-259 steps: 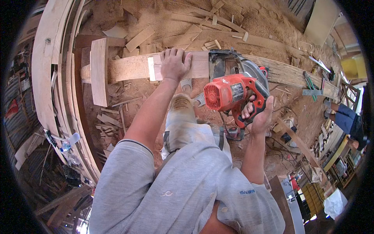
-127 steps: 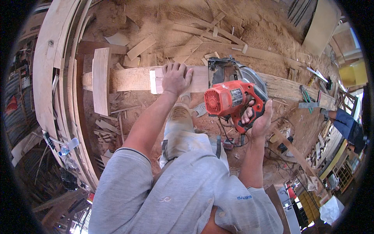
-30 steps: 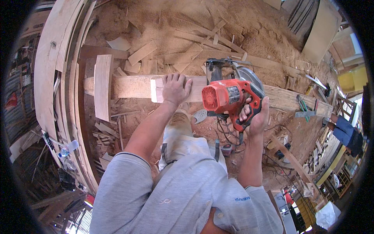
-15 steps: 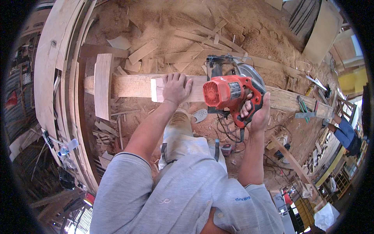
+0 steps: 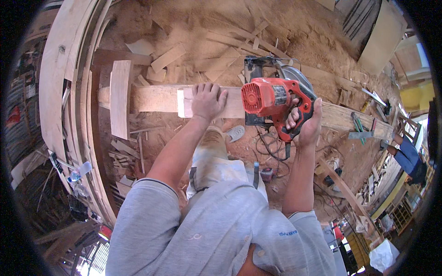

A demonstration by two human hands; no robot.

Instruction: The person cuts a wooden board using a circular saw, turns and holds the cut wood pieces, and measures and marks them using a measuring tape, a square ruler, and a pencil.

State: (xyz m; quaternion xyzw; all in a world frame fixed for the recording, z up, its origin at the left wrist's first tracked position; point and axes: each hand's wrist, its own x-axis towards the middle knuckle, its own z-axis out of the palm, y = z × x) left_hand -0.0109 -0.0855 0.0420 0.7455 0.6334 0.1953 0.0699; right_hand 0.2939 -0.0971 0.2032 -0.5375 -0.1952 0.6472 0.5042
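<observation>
Over the right part of a pale wooden board (image 5: 232,108), a red and black circular saw (image 5: 261,99) stands with its motor housing toward the person and its metal guard to the right; whether its base plate touches the wood cannot be told. The right hand (image 5: 309,125) has its fingers curled closed around the saw's rear handle. The left hand (image 5: 208,100) lies palm down on the board near its left end, 4 fingers extended and slightly parted, thumb out to the right, pressing on the wood without wrapping around it. Below the board runs a long rough beam (image 5: 343,116), with a wide plank (image 5: 120,99) lying crosswise near its left end. Toward its right end rest a flat metal strip (image 5: 360,135) and a green tool (image 5: 357,120). Beneath the saw a dark cable (image 5: 276,156) loops near the ground, and 1 grey shoe (image 5: 235,133) shows just below the beam. Beyond the beam, offcuts (image 5: 168,57) lie scattered over sawdust. Long planks (image 5: 53,96) line the left side, and at the far right stands another person in blue shorts (image 5: 408,155).
</observation>
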